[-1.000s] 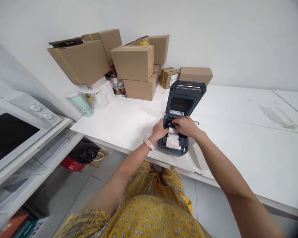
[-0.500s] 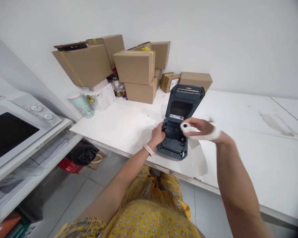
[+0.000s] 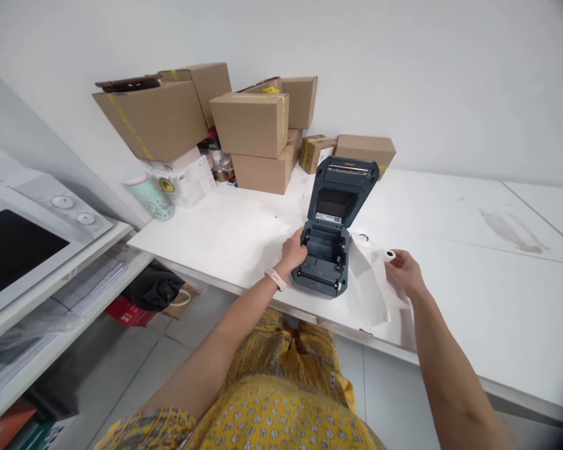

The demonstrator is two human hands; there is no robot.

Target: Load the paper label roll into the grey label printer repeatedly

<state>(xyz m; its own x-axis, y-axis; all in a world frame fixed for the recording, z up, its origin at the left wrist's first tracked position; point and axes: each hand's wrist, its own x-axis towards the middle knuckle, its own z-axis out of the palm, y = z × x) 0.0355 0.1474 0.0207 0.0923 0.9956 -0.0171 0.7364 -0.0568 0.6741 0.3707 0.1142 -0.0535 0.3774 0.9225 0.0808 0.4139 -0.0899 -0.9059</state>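
Observation:
A dark grey label printer (image 3: 322, 259) stands on the white table with its lid (image 3: 340, 190) raised and its inner bay showing. My left hand (image 3: 294, 250) grips the printer's left side, thumb over the rim. To the right of the printer, my right hand (image 3: 406, 273) is closed on a small white paper roll (image 3: 390, 254) with a dark core, held low over the table. A loose white paper strip (image 3: 370, 284) lies between the printer and my right hand. Behind that strip, a white piece with a blue ring (image 3: 363, 237) is partly hidden.
Cardboard boxes (image 3: 248, 125) are stacked along the wall at the back left. A mint tumbler (image 3: 150, 197) stands by a white box (image 3: 190, 181). On the far left a microwave (image 3: 23, 231) sits on a shelf. The table's front edge (image 3: 244, 290) runs close to my body.
My right hand has moved from above the printer's bay to the right and down to the table, carrying the paper roll. My left hand stays on the printer. The bay is now uncovered.

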